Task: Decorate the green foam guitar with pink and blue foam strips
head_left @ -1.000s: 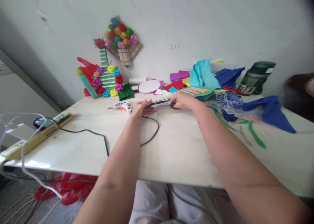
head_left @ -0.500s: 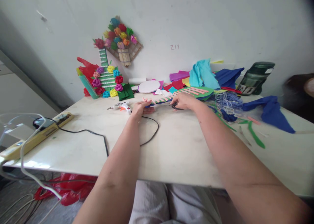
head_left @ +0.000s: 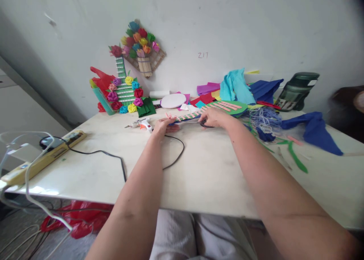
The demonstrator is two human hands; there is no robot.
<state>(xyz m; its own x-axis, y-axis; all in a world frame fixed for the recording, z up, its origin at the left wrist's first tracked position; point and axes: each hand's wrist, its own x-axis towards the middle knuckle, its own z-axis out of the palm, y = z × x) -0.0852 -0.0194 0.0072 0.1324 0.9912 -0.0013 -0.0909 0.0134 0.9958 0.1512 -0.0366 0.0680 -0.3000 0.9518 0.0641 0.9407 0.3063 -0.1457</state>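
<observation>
Left grip [head_left: 165,125] pinching striped craft [head_left: 223,106] | right grip [head_left: 209,118] closed round scissors [head_left: 207,126] (arms [head_left: 136,191] stretched forward)

The head view looked forward and down from above the lap [head_left: 176,233], close to the table [head_left: 204,180], across its top to the wall [head_left: 241,24].

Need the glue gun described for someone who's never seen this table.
On the white table, find the person's left hand, near the picture's middle. Just left of it lies the glue gun. Its white body, orange part and metal nozzle set it apart from the dark green paper behind it.
</observation>
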